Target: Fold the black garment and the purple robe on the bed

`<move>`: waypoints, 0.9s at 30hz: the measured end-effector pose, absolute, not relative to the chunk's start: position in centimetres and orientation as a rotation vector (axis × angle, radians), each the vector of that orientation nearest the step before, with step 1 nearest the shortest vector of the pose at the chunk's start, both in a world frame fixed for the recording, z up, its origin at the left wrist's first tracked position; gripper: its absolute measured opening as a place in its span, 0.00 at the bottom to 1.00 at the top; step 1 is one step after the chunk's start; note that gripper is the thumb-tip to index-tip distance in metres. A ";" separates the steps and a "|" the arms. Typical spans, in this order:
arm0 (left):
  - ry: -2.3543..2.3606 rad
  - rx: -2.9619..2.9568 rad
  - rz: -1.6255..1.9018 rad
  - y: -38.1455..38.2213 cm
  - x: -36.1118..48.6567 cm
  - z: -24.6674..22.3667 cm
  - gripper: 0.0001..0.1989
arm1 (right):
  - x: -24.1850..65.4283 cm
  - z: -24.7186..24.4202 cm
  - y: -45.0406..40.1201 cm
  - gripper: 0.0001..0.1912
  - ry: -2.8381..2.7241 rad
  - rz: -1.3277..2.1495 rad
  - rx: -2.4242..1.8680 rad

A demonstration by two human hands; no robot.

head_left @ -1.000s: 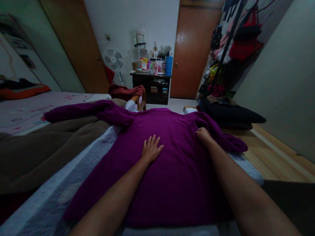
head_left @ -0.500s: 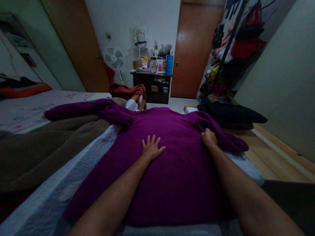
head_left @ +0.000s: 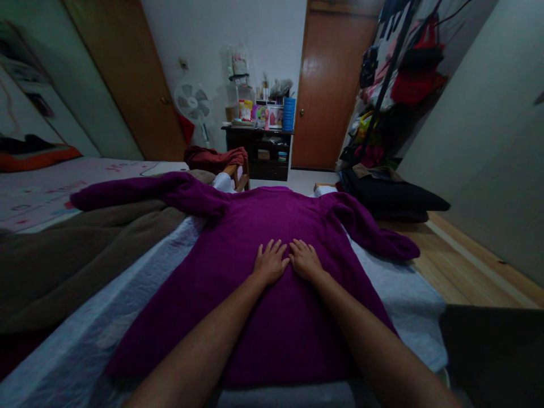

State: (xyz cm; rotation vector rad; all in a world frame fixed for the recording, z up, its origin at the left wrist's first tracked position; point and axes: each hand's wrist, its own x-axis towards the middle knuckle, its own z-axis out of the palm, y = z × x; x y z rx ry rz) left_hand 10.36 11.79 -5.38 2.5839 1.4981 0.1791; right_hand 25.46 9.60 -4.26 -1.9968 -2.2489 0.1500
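A purple long-sleeved top (head_left: pixel 272 215) lies spread out in front of me, its neckline at the far end and its hem near me. My left hand (head_left: pixel 271 262) rests flat on the middle of it, fingers stretched out. Right beside it, my right hand (head_left: pixel 305 259) also lies palm down on the fabric with its fingers extended. Both hands hold nothing. The left sleeve reaches out across a brown blanket (head_left: pixel 127 232). The other sleeve bends outward over the pale bedding (head_left: pixel 399 283) under the top.
Dark folded clothes (head_left: pixel 386 192) are stacked at the right on a wooden surface (head_left: pixel 450 255). Reddish cloth (head_left: pixel 215 158) drapes over a wooden piece at the far end. Farther back stand a fan (head_left: pixel 193 102), a dark cabinet (head_left: pixel 257 147) and a door (head_left: pixel 329 90).
My right hand has let go of the top's right side and moved left to lie flat beside my left hand. The top's right edge has shifted inward, showing more bedding.
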 end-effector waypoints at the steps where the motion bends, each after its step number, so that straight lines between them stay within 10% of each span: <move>1: 1.503 2.575 0.167 11.7 10.2 -5.4 0.29 | 26.1 -4.5 9.6 0.27 -2.233 0.159 -2.043; 14: 1.623 2.542 0.146 10.6 9.7 -6.1 0.33 | 35.4 -1.6 12.2 0.32 -2.199 -0.348 -2.402; 27: 1.639 2.553 0.181 9.5 9.2 -6.2 0.32 | 33.6 0.7 17.0 0.23 -2.084 -0.140 -2.327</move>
